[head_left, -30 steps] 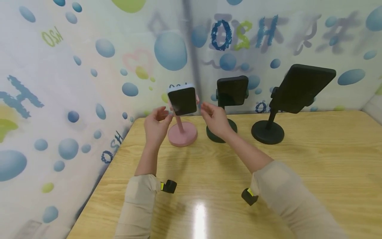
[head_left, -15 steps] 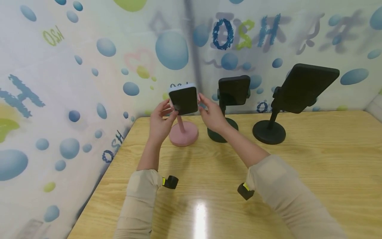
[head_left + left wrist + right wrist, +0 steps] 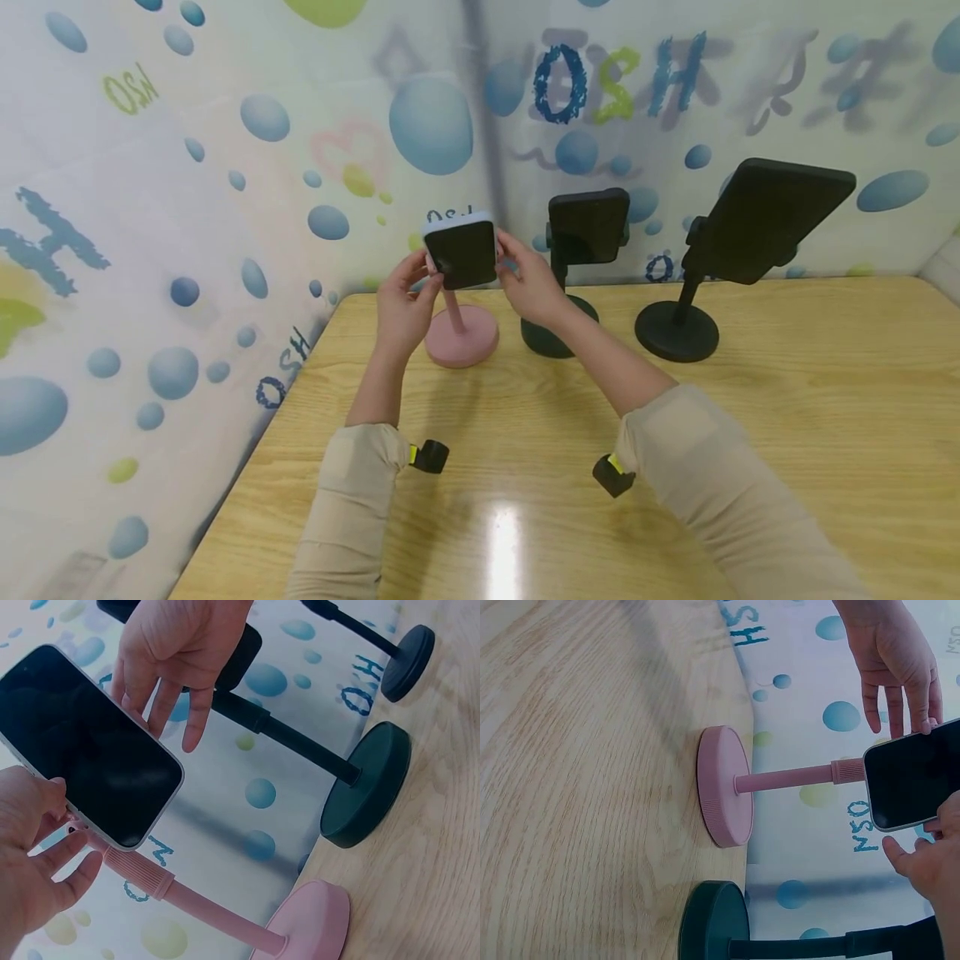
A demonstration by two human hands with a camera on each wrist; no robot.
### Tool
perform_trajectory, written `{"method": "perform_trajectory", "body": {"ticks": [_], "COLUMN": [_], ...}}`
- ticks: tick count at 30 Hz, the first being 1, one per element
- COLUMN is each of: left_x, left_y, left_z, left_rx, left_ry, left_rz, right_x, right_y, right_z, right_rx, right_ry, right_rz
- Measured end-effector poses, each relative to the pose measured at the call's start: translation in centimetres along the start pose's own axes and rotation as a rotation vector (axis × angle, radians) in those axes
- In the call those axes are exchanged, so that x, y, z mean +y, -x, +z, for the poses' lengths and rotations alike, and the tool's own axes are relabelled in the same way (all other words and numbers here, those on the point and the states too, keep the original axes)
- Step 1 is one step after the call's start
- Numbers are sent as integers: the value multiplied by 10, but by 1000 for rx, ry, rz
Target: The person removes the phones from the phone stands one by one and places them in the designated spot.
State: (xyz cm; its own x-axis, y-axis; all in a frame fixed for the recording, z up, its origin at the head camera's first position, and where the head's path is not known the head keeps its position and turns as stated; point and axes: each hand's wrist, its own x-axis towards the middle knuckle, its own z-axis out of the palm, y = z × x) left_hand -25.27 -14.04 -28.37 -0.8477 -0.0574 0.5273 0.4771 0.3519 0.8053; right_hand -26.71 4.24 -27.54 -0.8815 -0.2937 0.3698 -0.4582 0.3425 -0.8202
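A smartphone [image 3: 462, 254] with a dark screen and pale frame sits tilted at the top of a pink phone stand [image 3: 461, 337]. My left hand [image 3: 402, 304] pinches the phone's left edge, its thumb at the front and other fingers spread loosely below. At the opposite edge my right hand [image 3: 534, 287] grips the phone, several of its fingers reaching out straight, as the left wrist view shows. The stand's holder is mostly hidden behind the phone. Its round base [image 3: 726, 786] rests on the table.
Right of the hands stands a dark green stand [image 3: 551, 337] bearing a black phone [image 3: 588, 225]. Further right, a black stand [image 3: 677, 332] carries a large dark tablet [image 3: 772, 221]. A patterned cloth wall [image 3: 360, 100] rises behind the wooden table [image 3: 525, 433].
Both hands have come in from beside the phone to its two edges, the left moving right and up, the right moving left. The stands have stayed in place.
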Motion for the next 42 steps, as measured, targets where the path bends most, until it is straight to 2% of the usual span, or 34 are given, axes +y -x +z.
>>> {"method": "perform_trajectory", "body": {"ticks": [11, 22, 27, 31, 35, 42], "left_x": [1, -2, -4, -6, -4, -4], "left_y": [1, 3, 5, 6, 8, 9], "left_z": [-4, -1, -2, -1, -2, -2], "left_rx": [-7, -23, -10, -3, -1, -5], "left_ry": [-18, 74, 80, 120, 150, 145], "left_rz": [-10, 44, 114, 161, 173, 177], "right_x": [1, 1, 1, -1, -1, 0], "right_y": [-3, -4, -3, -2, 0, 4], "right_z": [-3, -5, -6, -8, -9, -9], "right_rx": [41, 31, 24, 11, 5, 16], "right_ry": [5, 6, 4, 1, -4, -5], "right_rz": [17, 67, 48, 46, 48, 38]}}
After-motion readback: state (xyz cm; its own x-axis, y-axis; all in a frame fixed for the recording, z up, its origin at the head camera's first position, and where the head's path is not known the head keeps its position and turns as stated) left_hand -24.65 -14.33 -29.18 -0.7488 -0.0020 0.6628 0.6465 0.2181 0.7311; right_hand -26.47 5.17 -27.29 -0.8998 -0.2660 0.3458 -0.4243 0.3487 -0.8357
